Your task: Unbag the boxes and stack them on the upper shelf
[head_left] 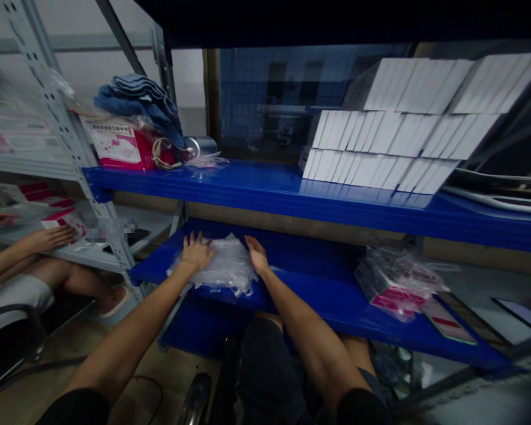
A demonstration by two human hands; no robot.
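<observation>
A stack of clear plastic bags (228, 262) lies on the lower blue shelf (312, 268) in front of me. My left hand (197, 252) rests flat on the stack's left part with its fingers spread. At the stack's right edge is my right hand (257, 255), fingers stretched out and turned side-on. It seems to touch the edge of the bags, and no object shows in its grasp. The bags' surface is crinkled and their layers overlap.
White boxes (380, 133) stand in rows on the upper blue shelf (265, 189). Further left there are a pink-and-white carton (117, 144) and a folded blue cloth (137, 103). A plastic-wrapped box (393, 289) and a phone (449, 321) lie right. A co-worker's hand (55, 237) touches a box.
</observation>
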